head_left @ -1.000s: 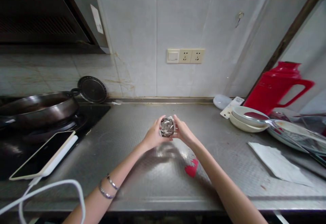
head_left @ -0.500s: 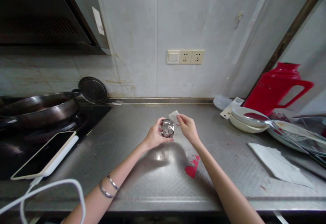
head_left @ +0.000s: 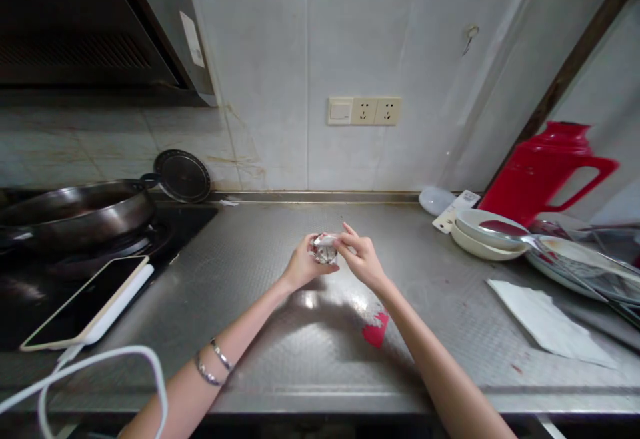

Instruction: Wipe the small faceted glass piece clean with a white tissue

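Fingers of my left hand (head_left: 303, 266) are wrapped round a small, shiny, glassy-looking round object (head_left: 326, 256), held above the steel counter. Its exact kind is hard to make out. My right hand (head_left: 361, 258) pinches a small white piece of paper or tissue (head_left: 327, 241), which lies against the top of the round object. The right fingertips are touching or very close to that object's right side. Below the hands, a torn red patch (head_left: 375, 331) shows on the counter, near my right forearm.
A phone on a white block (head_left: 90, 302), with a white cable, lies at the left beside a pan (head_left: 80, 216) on the stove. To the right are stacked bowls (head_left: 487, 236), a red thermos jug (head_left: 543, 176), a plate with utensils (head_left: 580, 259) and a folded napkin (head_left: 550, 322).
My right hand has moved left and slightly down, bringing the white piece from beside the round object onto its top. My left hand keeps hold and has barely moved.
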The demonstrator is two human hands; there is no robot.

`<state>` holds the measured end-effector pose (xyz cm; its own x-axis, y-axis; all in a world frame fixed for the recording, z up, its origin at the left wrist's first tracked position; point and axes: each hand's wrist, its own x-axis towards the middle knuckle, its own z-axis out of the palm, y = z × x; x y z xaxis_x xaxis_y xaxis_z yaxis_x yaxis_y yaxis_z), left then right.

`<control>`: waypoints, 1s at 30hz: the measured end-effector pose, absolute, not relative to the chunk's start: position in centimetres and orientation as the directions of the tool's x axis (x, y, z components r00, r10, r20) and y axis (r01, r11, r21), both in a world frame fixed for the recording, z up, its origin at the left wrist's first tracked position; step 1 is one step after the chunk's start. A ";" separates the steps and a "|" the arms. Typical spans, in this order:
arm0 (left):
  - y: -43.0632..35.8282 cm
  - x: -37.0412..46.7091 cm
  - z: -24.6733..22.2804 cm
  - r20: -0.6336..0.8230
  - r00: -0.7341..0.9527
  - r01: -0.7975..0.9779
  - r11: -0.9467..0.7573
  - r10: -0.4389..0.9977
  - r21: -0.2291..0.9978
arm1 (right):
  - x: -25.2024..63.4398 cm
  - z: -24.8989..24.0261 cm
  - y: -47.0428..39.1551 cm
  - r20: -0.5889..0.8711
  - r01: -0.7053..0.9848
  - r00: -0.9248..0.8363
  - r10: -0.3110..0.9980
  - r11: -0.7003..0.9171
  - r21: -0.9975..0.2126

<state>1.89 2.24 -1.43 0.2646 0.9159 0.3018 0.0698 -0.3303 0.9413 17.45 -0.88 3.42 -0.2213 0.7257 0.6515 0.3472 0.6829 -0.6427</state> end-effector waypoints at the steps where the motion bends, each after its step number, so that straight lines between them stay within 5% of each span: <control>1: 2.3 1.9 -1.5 0.284 0.279 0.066 -0.314 0.917 0.947 | 17.6 3.4 -0.8 0.641 0.333 -0.211 0.738 0.671 -0.662; 7: 1.3 1.9 -0.7 0.229 0.324 0.089 -0.270 0.918 0.959 | 18.1 2.7 0.1 0.604 0.346 0.108 0.789 0.540 -0.767; 13: 0.7 2.1 -0.1 0.228 0.330 0.034 -0.253 0.916 0.967 | 17.7 2.3 0.0 0.586 0.409 -0.122 0.801 0.579 -0.706; 30: 0.8 2.2 0.6 0.116 0.206 -0.069 -0.104 0.972 0.992 | 17.0 2.5 -1.2 0.774 0.443 -0.079 0.629 0.717 -0.537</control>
